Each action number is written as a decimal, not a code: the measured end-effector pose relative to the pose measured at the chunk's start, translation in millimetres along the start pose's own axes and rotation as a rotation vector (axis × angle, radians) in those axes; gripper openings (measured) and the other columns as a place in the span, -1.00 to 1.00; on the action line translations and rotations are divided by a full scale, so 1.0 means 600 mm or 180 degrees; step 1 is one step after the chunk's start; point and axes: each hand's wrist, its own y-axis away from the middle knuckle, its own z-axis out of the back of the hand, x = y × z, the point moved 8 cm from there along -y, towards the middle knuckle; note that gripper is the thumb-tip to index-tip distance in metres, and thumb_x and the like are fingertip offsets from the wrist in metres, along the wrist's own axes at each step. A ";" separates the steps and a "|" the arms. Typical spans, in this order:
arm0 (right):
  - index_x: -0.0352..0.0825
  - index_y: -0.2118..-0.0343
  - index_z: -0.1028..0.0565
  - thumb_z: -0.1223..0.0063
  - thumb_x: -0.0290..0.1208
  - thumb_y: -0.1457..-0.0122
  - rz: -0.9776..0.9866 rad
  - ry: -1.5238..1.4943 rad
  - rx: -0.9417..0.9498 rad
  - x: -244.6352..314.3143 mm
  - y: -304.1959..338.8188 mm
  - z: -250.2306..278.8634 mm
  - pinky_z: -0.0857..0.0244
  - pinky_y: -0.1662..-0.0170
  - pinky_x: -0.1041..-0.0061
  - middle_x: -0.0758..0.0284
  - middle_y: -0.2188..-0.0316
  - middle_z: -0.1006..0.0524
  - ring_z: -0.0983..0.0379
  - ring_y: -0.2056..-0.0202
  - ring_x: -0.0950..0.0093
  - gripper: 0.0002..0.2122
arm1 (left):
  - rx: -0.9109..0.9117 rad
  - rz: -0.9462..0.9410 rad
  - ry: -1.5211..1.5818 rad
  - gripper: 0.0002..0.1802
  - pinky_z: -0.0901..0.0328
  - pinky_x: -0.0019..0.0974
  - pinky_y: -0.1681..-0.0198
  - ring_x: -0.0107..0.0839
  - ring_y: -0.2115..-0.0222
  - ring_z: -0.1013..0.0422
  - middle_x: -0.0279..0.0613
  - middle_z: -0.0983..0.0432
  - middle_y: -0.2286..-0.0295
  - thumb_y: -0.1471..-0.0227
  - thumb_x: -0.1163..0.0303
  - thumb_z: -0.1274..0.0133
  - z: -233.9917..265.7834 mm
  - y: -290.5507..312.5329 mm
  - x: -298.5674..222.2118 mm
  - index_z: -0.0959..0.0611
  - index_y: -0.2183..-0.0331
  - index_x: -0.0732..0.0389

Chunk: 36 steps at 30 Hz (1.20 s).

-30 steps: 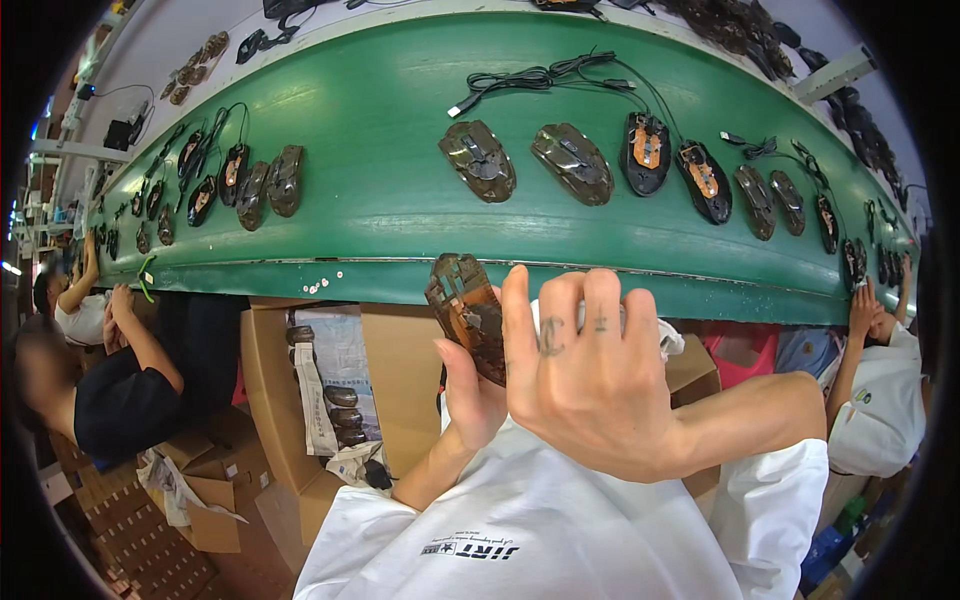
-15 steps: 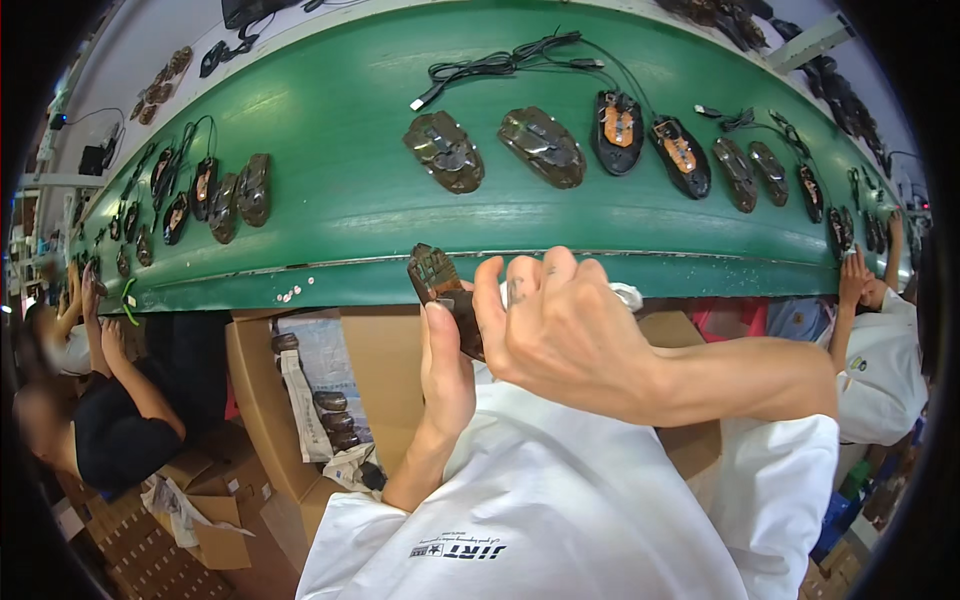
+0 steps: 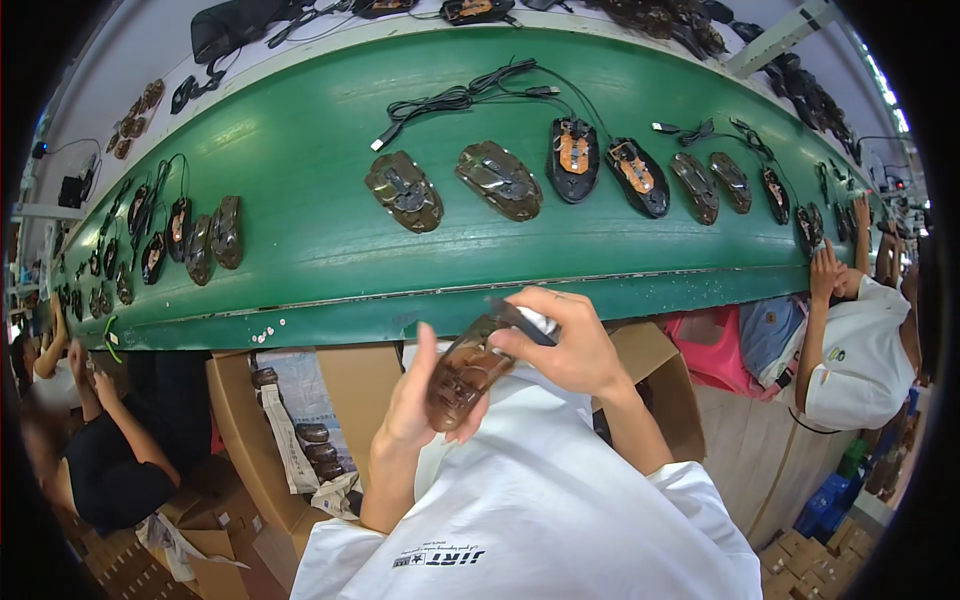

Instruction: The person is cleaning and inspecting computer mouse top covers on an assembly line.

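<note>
My left hand (image 3: 403, 408) is closed around a translucent brown mouse shell (image 3: 466, 376), tilted with its inner side showing ribs and posts. At the shell's upper end, my right hand (image 3: 575, 345) pinches a dark narrow piece (image 3: 518, 318) between thumb and forefinger. The piece lies against that end; whether it is fixed to the shell I cannot tell. Beyond my hands, two brown mouse shells (image 3: 403, 191) lie on the green conveyor belt (image 3: 320, 240). Right of them sit two opened black mouse bases (image 3: 573, 160) with orange boards and bundled cables (image 3: 445, 100).
Below the belt's near edge stand an open cardboard box (image 3: 355, 400) holding several dark shells and another box (image 3: 660, 390) at my right. A pink stool (image 3: 705, 350) is farther right. Co-workers (image 3: 865, 345) sit on both sides. More mouse parts line the far ledge.
The shell has turned so its inner side shows, and its upper end has swung rightward. My right hand has drawn back to that end, with the dark piece now visible. The view has shifted.
</note>
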 end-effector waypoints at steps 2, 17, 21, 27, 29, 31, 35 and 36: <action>-0.33 0.29 -0.57 -0.25 -0.40 -0.08 -0.0318 -0.0169 -0.0044 -0.010 0.008 0.004 -0.18 0.44 0.59 0.39 0.56 -0.49 -0.32 0.53 0.59 -0.83 | -0.0105 -0.0253 -0.0229 -0.33 -0.14 -0.45 0.79 -0.42 0.80 -0.26 0.10 -0.58 0.29 -0.25 -0.03 0.20 0.003 -0.003 -0.010 -0.41 -0.07 0.41; -0.35 0.13 -0.50 -0.09 -0.39 -0.25 -0.0996 -0.1721 -0.0659 -0.067 0.000 0.029 -0.24 0.34 0.67 0.42 0.38 -0.52 -0.34 0.46 0.63 -0.80 | -0.0302 -0.2166 -0.0722 -0.13 -0.47 -0.25 0.31 -0.23 0.23 -0.50 0.10 -0.48 0.10 0.27 0.37 -0.36 0.047 0.042 -0.080 -0.36 -0.10 0.38; -0.37 0.05 -0.47 0.05 -0.37 -0.30 -0.0543 -0.1225 -0.0961 -0.072 -0.009 0.067 -0.25 0.31 0.65 0.34 0.34 -0.53 -0.37 0.38 0.58 -0.75 | -0.0496 -0.1864 -0.0761 -0.16 -0.44 -0.22 0.19 -0.22 0.21 -0.49 0.09 -0.48 0.11 0.27 0.35 -0.33 0.065 0.039 -0.068 -0.38 -0.08 0.38; -0.38 0.05 -0.48 -0.01 -0.34 -0.28 -0.0017 -0.0633 -0.0916 -0.073 0.005 0.041 -0.24 0.30 0.64 0.32 0.32 -0.52 -0.37 0.37 0.57 -0.74 | -0.0415 -0.1891 -0.0940 -0.26 -0.39 -0.17 0.13 -0.19 0.21 -0.47 0.07 -0.47 0.16 0.19 0.21 -0.27 0.045 0.021 -0.064 -0.43 0.00 0.38; -0.37 0.06 -0.49 -0.07 -0.31 -0.27 0.0473 -0.0151 -0.0945 -0.073 0.002 0.031 -0.24 0.29 0.62 0.35 0.35 -0.51 -0.36 0.37 0.58 -0.73 | -0.0359 -0.1872 -0.0849 -0.28 -0.41 -0.14 0.20 -0.17 0.22 -0.46 0.08 -0.46 0.18 0.16 0.08 -0.26 0.047 0.012 -0.064 -0.45 0.05 0.38; -0.37 0.07 -0.50 -0.09 -0.29 -0.26 0.0724 0.0085 -0.0944 -0.066 0.003 0.027 -0.24 0.29 0.62 0.36 0.36 -0.51 -0.36 0.37 0.59 -0.72 | -0.0340 -0.1875 -0.0802 -0.27 -0.42 -0.12 0.24 -0.16 0.23 -0.46 0.08 -0.45 0.20 0.14 0.02 -0.26 0.046 0.009 -0.067 -0.47 0.08 0.37; -0.37 0.08 -0.49 -0.01 -0.26 -0.31 -0.0221 -0.0716 -0.0790 -0.097 0.007 0.020 -0.26 0.32 0.60 0.30 0.37 -0.51 -0.38 0.39 0.55 -0.72 | -0.0354 -0.1688 -0.0822 -0.27 -0.43 -0.15 0.24 -0.13 0.21 -0.46 0.07 -0.45 0.23 0.16 -0.04 -0.24 0.042 0.010 -0.069 -0.48 0.11 0.35; -0.37 0.08 -0.49 -0.01 -0.26 -0.31 -0.0208 -0.0709 -0.0778 -0.090 0.005 0.019 -0.26 0.32 0.60 0.30 0.37 -0.51 -0.38 0.39 0.55 -0.72 | -0.0171 -0.1659 -0.0964 -0.26 -0.43 -0.15 0.24 -0.12 0.21 -0.47 0.08 -0.46 0.23 0.18 -0.05 -0.26 0.033 0.004 -0.066 -0.48 0.11 0.35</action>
